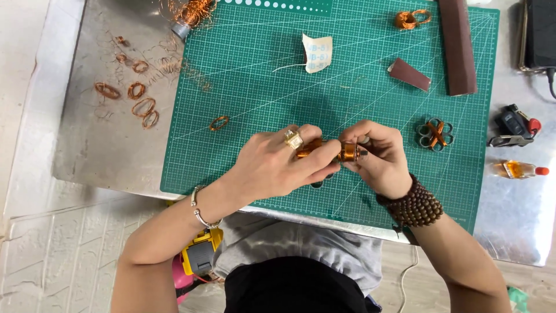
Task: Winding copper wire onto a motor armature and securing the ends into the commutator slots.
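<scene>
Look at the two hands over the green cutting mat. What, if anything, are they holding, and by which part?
Both hands share a small copper-wound coil piece. The left hand pinches its left end; the right hand has its grip on the right end.

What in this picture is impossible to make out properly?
- Copper-wound part, head view: both the left hand and right hand cover most of it, so its full shape is hidden.
- Dark device: cut off by the right edge.
- Yellow tool: partly hidden under the table edge and the left arm.
- Small bottle: contents too small to tell.
</scene>
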